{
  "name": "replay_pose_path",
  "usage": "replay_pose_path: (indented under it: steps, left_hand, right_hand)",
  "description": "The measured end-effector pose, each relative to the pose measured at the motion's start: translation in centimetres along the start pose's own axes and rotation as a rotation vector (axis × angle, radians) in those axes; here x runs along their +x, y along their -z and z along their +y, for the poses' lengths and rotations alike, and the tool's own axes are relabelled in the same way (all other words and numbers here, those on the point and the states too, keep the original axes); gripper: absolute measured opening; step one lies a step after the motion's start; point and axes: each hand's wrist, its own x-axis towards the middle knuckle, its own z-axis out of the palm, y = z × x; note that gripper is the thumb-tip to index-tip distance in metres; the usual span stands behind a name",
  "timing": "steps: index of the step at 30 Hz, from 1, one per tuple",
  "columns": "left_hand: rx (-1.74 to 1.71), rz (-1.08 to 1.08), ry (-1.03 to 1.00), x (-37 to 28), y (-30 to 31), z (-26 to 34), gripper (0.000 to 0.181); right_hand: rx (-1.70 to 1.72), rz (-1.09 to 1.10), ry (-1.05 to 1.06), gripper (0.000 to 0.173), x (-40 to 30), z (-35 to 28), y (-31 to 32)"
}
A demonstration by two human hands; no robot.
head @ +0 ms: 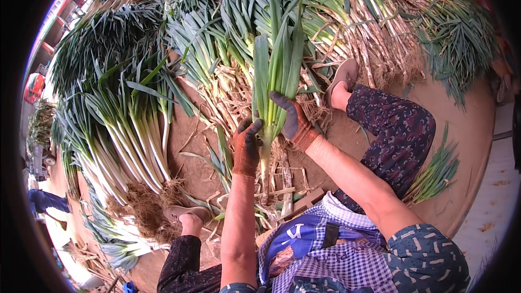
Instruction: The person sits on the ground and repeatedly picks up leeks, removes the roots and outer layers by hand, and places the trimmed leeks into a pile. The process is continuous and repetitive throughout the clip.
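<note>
An upright leek with broad green leaves is held in front of me, its pale stem pointing down toward my lap. Around the left side of its neck, my left hand, in an orange and dark grey work glove, closes its fingers. My right hand, gloved alike, is at the right side of the leaves with a finger laid across them; its other fingers are mostly hidden. Behind the held plant lies a heap of unstripped leeks with dry brown outer leaves. Stripped leeks with white stems and bushy roots lie to the left.
Dry leaf scraps litter the brown ground between my feet. More leeks are piled at the far right, and cut green leaves lie beside my right leg. Another person's leg shows at the left edge, below a parked vehicle.
</note>
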Motion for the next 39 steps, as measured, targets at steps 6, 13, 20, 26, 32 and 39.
replay_pose_path:
  steps: [6,13,20,26,32,39]
  left_hand:
    - [-0.651,-0.094,-0.202,1.5,-0.6,-3.6,0.015]
    - [0.148,-0.449,0.004,-4.0,2.3,-1.8,0.011]
    - [1.491,-0.937,0.433,-13.5,24.0,-22.6,0.025]
    - [1.436,-0.664,0.059,-7.6,18.7,-13.5,0.026]
    - [0.971,-0.033,-0.632,-4.3,-1.0,0.3,0.051]
    - [0.272,0.118,-0.596,-2.8,-3.7,-4.1,0.030]
  right_hand:
    - [-0.016,0.029,0.035,0.030,0.4,-0.9,-0.3]
    - [0.109,-0.049,-0.059,0.020,6.3,-6.7,2.7]
    - [0.009,0.123,0.232,0.026,8.9,-10.7,4.1]
    - [0.088,0.189,0.338,0.030,8.4,-11.9,6.6]
    - [0.145,0.238,0.228,0.030,6.9,-8.1,3.7]
    - [0.027,0.216,0.272,0.030,4.3,-6.6,2.8]
